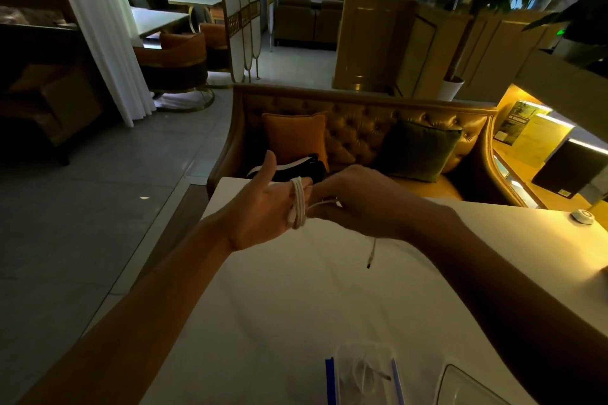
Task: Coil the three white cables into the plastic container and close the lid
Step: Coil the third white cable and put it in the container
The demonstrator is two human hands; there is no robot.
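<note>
While white cable point(297, 204) wraps the spread left hand point(263, 210), the right hand point(352, 197) pinches it.

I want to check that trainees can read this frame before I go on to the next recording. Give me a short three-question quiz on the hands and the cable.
1. True or false: the white cable is looped round the straight fingers of the left hand.
2. What is the right hand doing? A) lying flat and open B) pinching the cable beside the coil C) out of view
3. Fill in: the cable's plug end dangles under the ___ wrist.

Key: 1 true; 2 B; 3 right.
</note>
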